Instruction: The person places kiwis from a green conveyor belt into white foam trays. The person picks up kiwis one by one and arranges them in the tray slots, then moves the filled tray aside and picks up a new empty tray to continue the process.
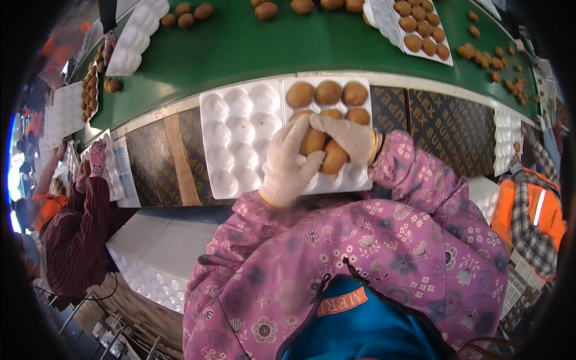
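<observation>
A white moulded fruit tray [243, 139] lies before me, its left half with bare cups. On its right half sit several kiwifruit [328, 92], in a full back row and partly in the row below. My left hand [289, 157], in a pale knit glove, is curled around a kiwifruit [312, 141] over the tray. My right hand [348, 137], gloved alike, reaches in from the right with its fingers over the same fruit. Another kiwifruit [334, 157] lies just below my right fingers, touching or close to both hands. The exact contact under the fingers is hidden.
Behind the tray runs a green conveyor belt [243, 49] with loose kiwifruit, a filled tray [429, 31] and an upturned tray [137, 36]. Printed cardboard [450, 130] lies beside my tray. Co-workers stand at left [76, 234] and right [531, 216]. Stacked trays [157, 252] are at lower left.
</observation>
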Available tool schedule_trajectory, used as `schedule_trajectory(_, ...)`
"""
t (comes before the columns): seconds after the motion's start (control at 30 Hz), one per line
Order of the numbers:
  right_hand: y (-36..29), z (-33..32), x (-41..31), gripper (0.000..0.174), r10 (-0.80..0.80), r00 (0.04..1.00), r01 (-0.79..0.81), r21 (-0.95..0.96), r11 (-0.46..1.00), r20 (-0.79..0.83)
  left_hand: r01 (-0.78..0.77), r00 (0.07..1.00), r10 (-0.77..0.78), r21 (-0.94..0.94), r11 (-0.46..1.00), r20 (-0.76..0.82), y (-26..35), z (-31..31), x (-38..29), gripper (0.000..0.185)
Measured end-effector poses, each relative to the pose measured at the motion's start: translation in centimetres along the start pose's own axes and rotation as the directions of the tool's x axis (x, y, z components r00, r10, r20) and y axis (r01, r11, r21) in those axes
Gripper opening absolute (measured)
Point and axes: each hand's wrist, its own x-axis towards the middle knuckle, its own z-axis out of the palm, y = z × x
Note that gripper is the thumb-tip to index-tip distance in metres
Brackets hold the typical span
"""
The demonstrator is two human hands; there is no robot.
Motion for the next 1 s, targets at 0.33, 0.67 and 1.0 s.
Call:
schedule_trajectory(0.33,11.8,-3.6,-6.9,0.032,-0.178,0.932,0.28,0.314,0.907,-0.317,-0.017,1.0,0.018,0.263,0.965,-0.001,-6.2,1.3,-6.0,0.055)
schedule_trajectory(0.67,12.2,-4.7,-3.0,0.042,0.06,0.955,0.161,0.679,0.717,-0.289,-0.15,0.98,0.016,0.679,0.719,0.199,-8.1,4.7,0.8,0.058)
schedule_trajectory(1.0,6.1,-2.1,1.9,0.042,-0.484,0.672,-0.352,-0.817,0.457,-0.56,-0.116,0.99,0.139,0.448,0.886,-0.019,-9.3,3.1,-0.7,0.045)
